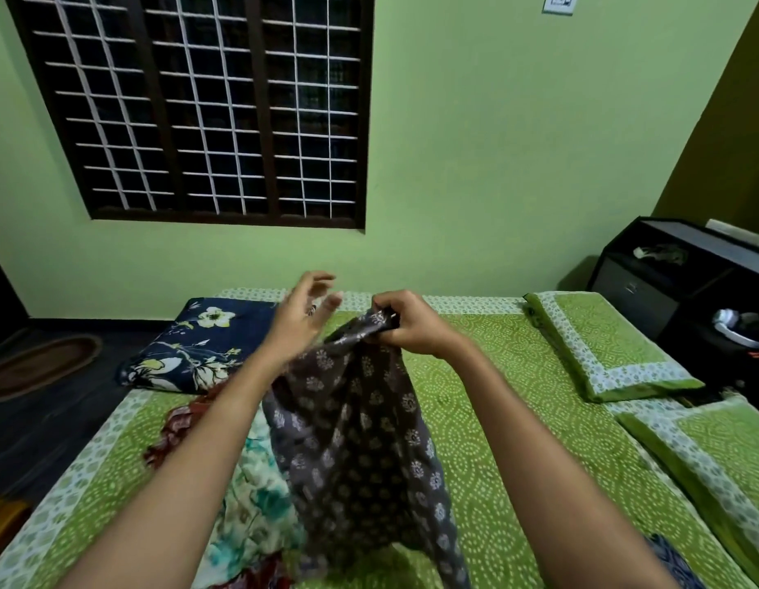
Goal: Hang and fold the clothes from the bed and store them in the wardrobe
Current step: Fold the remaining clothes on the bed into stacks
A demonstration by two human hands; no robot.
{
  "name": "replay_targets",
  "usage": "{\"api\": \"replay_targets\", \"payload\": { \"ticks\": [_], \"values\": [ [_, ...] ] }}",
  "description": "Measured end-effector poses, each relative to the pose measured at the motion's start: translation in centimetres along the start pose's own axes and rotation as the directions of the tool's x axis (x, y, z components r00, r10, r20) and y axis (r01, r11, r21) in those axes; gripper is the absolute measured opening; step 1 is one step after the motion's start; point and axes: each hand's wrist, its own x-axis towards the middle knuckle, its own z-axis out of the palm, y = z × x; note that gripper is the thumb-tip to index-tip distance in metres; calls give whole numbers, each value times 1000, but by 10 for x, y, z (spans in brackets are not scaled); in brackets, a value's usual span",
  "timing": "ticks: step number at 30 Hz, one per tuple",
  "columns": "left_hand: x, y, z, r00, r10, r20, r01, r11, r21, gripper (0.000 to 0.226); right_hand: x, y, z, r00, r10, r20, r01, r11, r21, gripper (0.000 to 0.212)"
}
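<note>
A grey-brown garment with a pale flower print [361, 440] hangs above the bed [518, 440]. My right hand [407, 323] grips its bunched top edge. My left hand [303, 316] is just left of that edge, fingers spread and blurred, holding nothing. Under the hanging cloth lie a white and teal floral garment [254, 491] and a dark red printed one [174, 431]. A bit of blue cloth [671, 559] shows at the bed's near right.
A navy floral pillow [195, 346] lies at the bed's far left, two green pillows [607, 346] at the right. A black bedside cabinet [683, 282] stands beyond them. A barred window fills the far wall. A rug [38, 367] lies on the dark floor, left.
</note>
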Motion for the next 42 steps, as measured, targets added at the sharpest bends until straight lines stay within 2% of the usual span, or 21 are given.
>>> {"api": "replay_targets", "payload": {
  "ticks": [1,3,7,12,15,17,18,19,21,23,25,28,30,32,34,37,41,42],
  "values": [
    [-2,10,8,990,61,128,-51,995,-83,65,1,0,3,999,-22,25,22,1000,0,31],
    [-1,17,22,953,124,276,-109,992,-68,57,2,2,7,998,-51,20,51,999,-2,22],
    [1,1,34,941,145,306,-128,989,-76,56,-7,16,-5,993,2,-118,3,999,35,22],
    [-7,-27,40,909,98,406,-135,989,65,55,-22,38,-23,935,111,-338,-48,981,190,21],
    [-10,-33,49,889,-15,458,-44,992,118,52,-32,42,-32,916,152,-371,-12,935,354,21],
    [-12,-34,51,878,-99,468,0,978,207,43,-38,44,-39,915,149,-374,1,928,372,21],
    [-11,-36,50,874,-117,472,6,973,231,25,-41,47,-43,913,149,-379,-5,935,355,21],
    [-11,-36,47,873,-131,469,17,971,239,16,-44,51,-47,913,152,-379,-21,944,329,22],
    [-7,-41,39,892,-159,424,67,972,224,36,-49,61,-55,922,158,-355,-85,973,213,26],
    [-2,-45,35,938,-147,314,86,976,202,41,-57,72,-59,933,177,-312,-164,984,67,29],
    [2,-44,32,964,-121,237,90,987,137,37,-65,80,-58,929,220,-298,-216,975,46,27],
    [2,-38,31,983,-57,176,59,998,-4,15,-73,83,-57,911,254,-325,-217,965,146,25],
    [3,-34,32,994,-54,97,68,987,-147,9,-76,80,-59,897,259,-359,-163,947,276,26],
    [3,-32,33,996,-81,40,90,927,-364,13,-79,77,-62,881,271,-387,-71,886,459,24],
    [3,-31,35,991,-125,57,136,836,-531,9,-80,77,-62,876,281,-392,-14,826,563,22],
    [2,-33,35,981,-139,133,190,811,-554,16,-80,81,-55,854,314,-415,-1,799,602,24],
    [7,-38,33,972,-120,202,207,845,-493,32,-80,95,-49,834,368,-410,45,695,717,32],
    [9,-38,34,970,-113,214,196,883,-425,31,-79,100,-49,841,386,-380,28,670,741,38]
  ]
}}
